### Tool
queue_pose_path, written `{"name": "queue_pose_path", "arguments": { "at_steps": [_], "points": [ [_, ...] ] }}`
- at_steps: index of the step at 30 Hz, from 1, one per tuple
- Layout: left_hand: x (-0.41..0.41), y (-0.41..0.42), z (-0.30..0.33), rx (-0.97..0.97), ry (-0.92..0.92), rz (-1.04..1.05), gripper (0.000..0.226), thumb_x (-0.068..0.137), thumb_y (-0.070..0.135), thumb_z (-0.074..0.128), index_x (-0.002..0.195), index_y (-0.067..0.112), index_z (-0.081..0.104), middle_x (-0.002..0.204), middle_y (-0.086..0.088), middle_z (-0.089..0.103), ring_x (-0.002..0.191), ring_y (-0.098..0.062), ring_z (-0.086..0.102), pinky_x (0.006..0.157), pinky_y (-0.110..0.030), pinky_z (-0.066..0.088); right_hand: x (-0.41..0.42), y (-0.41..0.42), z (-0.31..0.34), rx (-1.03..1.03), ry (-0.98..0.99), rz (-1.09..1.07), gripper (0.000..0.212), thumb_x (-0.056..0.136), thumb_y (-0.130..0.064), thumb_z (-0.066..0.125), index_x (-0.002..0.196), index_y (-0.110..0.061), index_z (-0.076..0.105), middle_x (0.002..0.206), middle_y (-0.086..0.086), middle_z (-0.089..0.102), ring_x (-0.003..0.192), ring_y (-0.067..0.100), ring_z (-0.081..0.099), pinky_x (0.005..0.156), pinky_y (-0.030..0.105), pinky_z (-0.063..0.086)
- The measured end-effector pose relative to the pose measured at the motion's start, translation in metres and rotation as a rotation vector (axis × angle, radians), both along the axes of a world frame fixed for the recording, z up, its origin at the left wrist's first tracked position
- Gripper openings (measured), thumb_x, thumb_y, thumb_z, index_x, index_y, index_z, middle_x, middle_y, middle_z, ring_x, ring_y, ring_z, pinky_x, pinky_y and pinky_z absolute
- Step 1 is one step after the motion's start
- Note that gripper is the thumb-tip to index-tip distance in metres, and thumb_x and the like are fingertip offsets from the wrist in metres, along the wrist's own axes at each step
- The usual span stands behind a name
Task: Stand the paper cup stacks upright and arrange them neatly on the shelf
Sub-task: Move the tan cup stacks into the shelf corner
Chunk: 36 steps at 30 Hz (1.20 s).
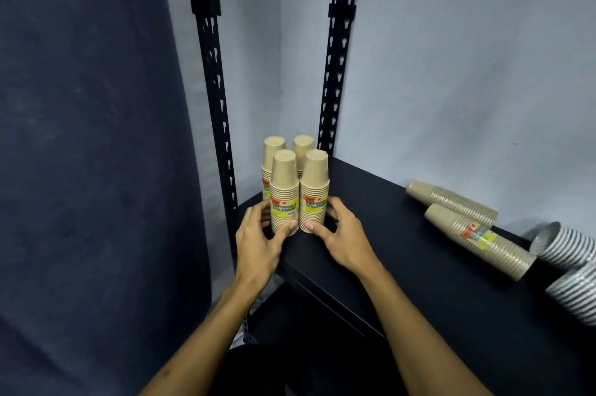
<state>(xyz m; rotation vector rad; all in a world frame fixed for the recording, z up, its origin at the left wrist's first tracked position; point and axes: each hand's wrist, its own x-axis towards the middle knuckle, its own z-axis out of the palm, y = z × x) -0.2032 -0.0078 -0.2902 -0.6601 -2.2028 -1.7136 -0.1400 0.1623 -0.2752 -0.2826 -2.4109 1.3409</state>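
Two striped stacks (571,266) are cut off; each hand (258,244) (342,234) cups upright stacks (298,192), fingers spread.

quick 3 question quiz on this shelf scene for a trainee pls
1. How many brown cup stacks stand upright in the shelf corner?
2. True or false: the two brown stacks on the right are lying on their sides.
3. Which does the left hand touch: A) front-left upright stack B) striped stack C) rack post?

Key: 1) four 2) true; see the nearer lying stack 3) A, while the right hand touches the front-right upright stack.
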Motion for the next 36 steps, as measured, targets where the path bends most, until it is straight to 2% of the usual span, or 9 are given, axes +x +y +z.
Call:
{"name": "queue_pose_path", "arguments": {
  "at_steps": [3, 7, 10, 13, 16, 23, 26, 31, 36],
  "points": [
    [-0.001, 0.001, 0.003, -0.022, -0.021, 0.000, 0.064, 0.078, 0.040, 0.083, 0.132, 0.013, 0.060, 0.122, 0.004, 0.065, 0.109, -0.004, 0.063, 0.091, -0.006, 0.047, 0.002, -0.002, 0.001, 0.012, -0.013, -0.003, 0.056, 0.091, -0.027, 0.075, 0.141, -0.023, 0.050, 0.139, -0.010, 0.063, 0.130, 0.003, 0.055, 0.111, 0.029, 0.044],
    [-0.001, 0.001, 0.007, -0.057, -0.053, 0.002, 0.066, 0.078, 0.036, 0.085, 0.133, 0.012, 0.059, 0.123, 0.001, 0.066, 0.108, -0.007, 0.064, 0.085, 0.000, 0.044, 0.006, -0.004, 0.004, 0.050, -0.038, -0.017, 0.054, 0.092, -0.031, 0.073, 0.140, -0.026, 0.050, 0.138, -0.010, 0.063, 0.128, 0.004, 0.056, 0.113, 0.037, 0.045],
    [0.000, 0.000, 0.009, -0.078, -0.075, -0.002, 0.069, 0.077, 0.036, 0.085, 0.134, 0.010, 0.056, 0.124, 0.000, 0.066, 0.107, -0.007, 0.064, 0.083, 0.001, 0.043, 0.007, -0.007, 0.006, 0.082, -0.095, -0.055, 0.066, 0.084, -0.060, 0.067, 0.142, -0.038, 0.043, 0.142, -0.009, 0.060, 0.135, 0.017, 0.052, 0.114, 0.046, 0.041],
    [0.004, -0.003, 0.010, -0.117, -0.078, -0.004, 0.077, 0.076, 0.038, 0.086, 0.136, 0.011, 0.047, 0.127, 0.002, 0.060, 0.110, -0.008, 0.060, 0.084, -0.004, 0.043, 0.008, -0.010, 0.005, 0.182, -0.157, -0.091, 0.076, 0.084, -0.069, 0.059, 0.149, -0.037, 0.034, 0.145, -0.001, 0.055, 0.137, 0.023, 0.046, 0.113, 0.038, 0.029],
    [0.015, -0.002, 0.006, -0.151, -0.071, 0.044, 0.081, 0.076, 0.029, 0.088, 0.138, 0.008, 0.041, 0.130, -0.002, 0.050, 0.117, -0.012, 0.052, 0.094, -0.013, 0.040, 0.016, -0.016, 0.010, 0.375, -0.173, -0.151, 0.078, 0.092, -0.064, 0.056, 0.153, -0.022, 0.032, 0.153, 0.002, 0.047, 0.140, 0.022, 0.039, 0.115, 0.043, 0.024],
    [0.049, 0.006, 0.001, -0.226, -0.065, 0.215, 0.063, 0.080, 0.023, 0.081, 0.130, 0.006, 0.047, 0.128, -0.010, 0.052, 0.121, -0.025, 0.046, 0.100, -0.039, 0.046, 0.072, -0.015, 0.008, 0.609, -0.275, -0.286, 0.062, 0.098, -0.059, 0.046, 0.146, -0.021, 0.044, 0.154, 0.001, 0.041, 0.143, 0.022, 0.035, 0.116, 0.044, 0.024],
    [0.071, 0.008, 0.002, -0.348, -0.024, 0.224, 0.051, 0.082, 0.032, 0.076, 0.123, 0.010, 0.054, 0.120, -0.007, 0.055, 0.118, -0.025, 0.045, 0.094, -0.038, 0.047, 0.100, -0.014, 0.008, 0.679, -0.318, -0.322, 0.058, 0.100, -0.061, 0.039, 0.143, -0.023, 0.050, 0.154, 0.000, 0.045, 0.142, 0.023, 0.036, 0.114, 0.045, 0.027],
    [0.091, 0.023, 0.003, -0.556, 0.138, -0.010, 0.032, 0.088, 0.040, 0.064, 0.112, 0.019, 0.063, 0.117, 0.001, 0.057, 0.115, -0.023, 0.049, 0.100, -0.035, 0.041, 0.150, 0.005, 0.012, 0.714, -0.387, -0.359, 0.061, 0.098, -0.066, 0.035, 0.145, -0.028, 0.048, 0.156, -0.002, 0.042, 0.144, 0.020, 0.034, 0.112, 0.045, 0.027],
    [0.102, 0.060, 0.021, -0.762, 0.116, -0.312, 0.052, 0.094, 0.045, 0.056, 0.140, 0.021, 0.053, 0.156, -0.004, 0.039, 0.145, -0.024, 0.031, 0.123, -0.042, 0.017, 0.209, 0.047, 0.015, 0.721, -0.500, -0.466, 0.063, 0.097, -0.069, 0.033, 0.146, -0.031, 0.045, 0.157, -0.004, 0.040, 0.144, 0.020, 0.034, 0.112, 0.046, 0.027]
  ]
}}
